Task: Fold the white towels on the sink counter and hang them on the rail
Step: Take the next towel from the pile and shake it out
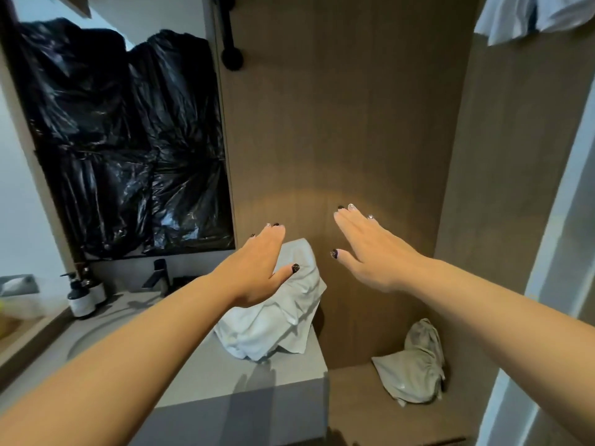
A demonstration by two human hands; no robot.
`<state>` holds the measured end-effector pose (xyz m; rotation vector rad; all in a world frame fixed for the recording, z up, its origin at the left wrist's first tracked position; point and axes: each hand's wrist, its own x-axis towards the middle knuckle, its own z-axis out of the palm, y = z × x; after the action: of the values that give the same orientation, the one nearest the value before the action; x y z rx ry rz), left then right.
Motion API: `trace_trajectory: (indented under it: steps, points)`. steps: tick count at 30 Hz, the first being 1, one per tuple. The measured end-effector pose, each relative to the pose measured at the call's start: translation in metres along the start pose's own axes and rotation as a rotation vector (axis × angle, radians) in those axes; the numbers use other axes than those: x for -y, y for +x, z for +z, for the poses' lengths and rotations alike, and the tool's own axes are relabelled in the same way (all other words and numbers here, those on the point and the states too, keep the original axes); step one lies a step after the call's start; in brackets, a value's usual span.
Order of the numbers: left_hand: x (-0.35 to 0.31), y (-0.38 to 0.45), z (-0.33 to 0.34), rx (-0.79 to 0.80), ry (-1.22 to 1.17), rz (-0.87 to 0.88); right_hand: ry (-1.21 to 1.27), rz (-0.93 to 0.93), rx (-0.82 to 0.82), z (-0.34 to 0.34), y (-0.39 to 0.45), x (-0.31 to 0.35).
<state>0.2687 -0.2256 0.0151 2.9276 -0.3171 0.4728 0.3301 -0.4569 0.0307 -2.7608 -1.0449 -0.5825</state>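
left hand (257, 268): flat, spread, empty, above white towels (280, 317) | right hand (370, 252): flat, spread, empty

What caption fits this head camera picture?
Both open hands, left hand and right hand, reach over crumpled white towels on the sink counter.

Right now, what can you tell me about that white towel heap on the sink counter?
The white towel heap is soft, creased cloth, bunched and unfolded, not yet folded for the rail. It lies on the grey counter at its right end, against the brown wall panel, to the right of the basin. One flap climbs toward the wall, and a corner points down toward the counter's front. The left hand is open and flat in front of its upper part; whether it touches the cloth cannot be told. The right hand is clear of it.
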Motion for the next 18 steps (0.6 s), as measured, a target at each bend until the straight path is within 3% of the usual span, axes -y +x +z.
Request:
trace_trajectory:
  steps: [10,18]
  points:
    - [0.111,-0.033,0.033,0.106,-0.013,0.006,0.05,0.013,0.191,0.111,0.049,0.076]
    - [0.177,-0.008,0.1,0.179,-0.129,-0.079,0.026,-0.017,0.334,0.182,0.097,0.074]
